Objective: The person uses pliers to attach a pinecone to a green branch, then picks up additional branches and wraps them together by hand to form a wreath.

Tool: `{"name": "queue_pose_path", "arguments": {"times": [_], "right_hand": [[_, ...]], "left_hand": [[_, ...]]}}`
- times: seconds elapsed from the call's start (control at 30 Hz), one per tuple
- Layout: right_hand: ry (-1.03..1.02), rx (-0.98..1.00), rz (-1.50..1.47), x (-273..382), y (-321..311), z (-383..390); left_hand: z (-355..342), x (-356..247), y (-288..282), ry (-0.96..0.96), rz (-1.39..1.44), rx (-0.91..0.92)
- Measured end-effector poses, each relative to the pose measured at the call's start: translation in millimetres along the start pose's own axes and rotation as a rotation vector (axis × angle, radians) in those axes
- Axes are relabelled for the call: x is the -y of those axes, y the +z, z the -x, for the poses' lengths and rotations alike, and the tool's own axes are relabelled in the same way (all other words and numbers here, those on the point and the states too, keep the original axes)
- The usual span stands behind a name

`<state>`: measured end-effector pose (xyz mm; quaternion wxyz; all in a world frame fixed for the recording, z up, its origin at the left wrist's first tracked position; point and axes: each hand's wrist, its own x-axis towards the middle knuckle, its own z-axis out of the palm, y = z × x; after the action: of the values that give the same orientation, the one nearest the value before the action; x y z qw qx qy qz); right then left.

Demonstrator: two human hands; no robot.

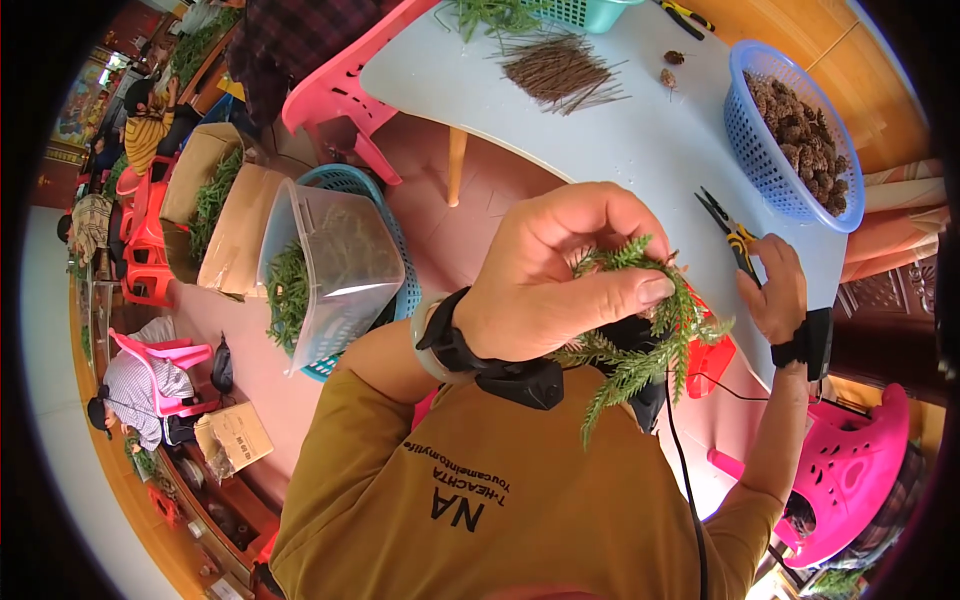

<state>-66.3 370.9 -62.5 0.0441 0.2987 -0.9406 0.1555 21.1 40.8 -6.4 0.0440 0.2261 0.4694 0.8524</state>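
My left hand is raised in the middle, thumb and fingers pinched on a green artificial pine sprig. Its needled branches hang down in front of my shirt, and the pinched end is partly hidden by my fingers. At the table's right side, my right hand has its fingers round the handles of yellow-and-black pliers. The slim jaws point toward the far left, slightly apart, over the pale table.
A blue basket of pine cones stands at the table's right. Thin brown stems, loose cones and another pair of pliers lie farther back. Left on the floor are a clear bin and cardboard boxes with greenery. People sit beyond.
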Motion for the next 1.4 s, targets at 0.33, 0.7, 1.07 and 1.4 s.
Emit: {"name": "queue_pose_path", "arguments": {"times": [0.33, 0.7, 1.07, 1.4], "right_hand": [[0.192, -0.011, -1.627, 84.3, -31.8, 13.7], [-0.088, -0.26, -0.558, 142.1, -50.6, 25.7], [-0.172, -0.337, -0.299, 151.7, -51.8, 27.2], [-0.248, -0.361, -0.286, 150.5, -43.9, 28.7]], "left_hand": [[-4.4, 0.1, 12.3, 0.022, -0.135, -0.067], [-0.5, -0.9, 25.0, 0.021, -0.219, -0.015], [6.6, 0.2, 19.4, 0.169, -0.407, 0.039], [9.8, 4.3, 11.2, 0.219, -0.508, 0.072]]}}
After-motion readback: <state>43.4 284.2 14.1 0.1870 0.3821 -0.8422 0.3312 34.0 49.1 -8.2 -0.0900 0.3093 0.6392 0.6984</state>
